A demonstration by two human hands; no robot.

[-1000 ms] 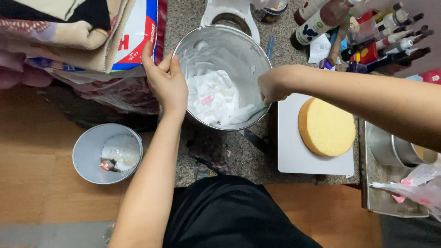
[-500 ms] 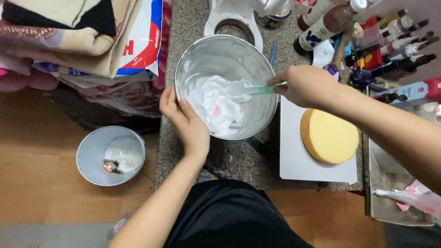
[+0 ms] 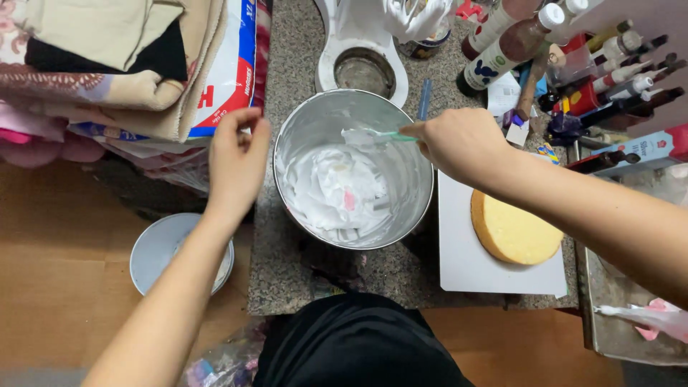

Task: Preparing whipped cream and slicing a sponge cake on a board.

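I'm folding pink colouring (image 3: 349, 199) into whipped cream (image 3: 337, 193) in the steel mixing bowl (image 3: 405, 143), right hand (image 3: 459, 143) gripping a spatula (image 3: 380, 136); left hand (image 3: 236, 161) loosely curled, empty. Colour's barely blended, sponge cake (image 3: 512, 233) sitting bare.

A cramped home kitchen used for baking: a speckled stone counter (image 3: 287, 279) holds a steel mixing bowl (image 3: 315, 122) of whipped cream at centre, a sponge cake (image 3: 512, 233) at four o'clock, sauce bottles (image 3: 516, 43) at one o'clock, folded linens (image 3: 93, 79) at ten o'clock.
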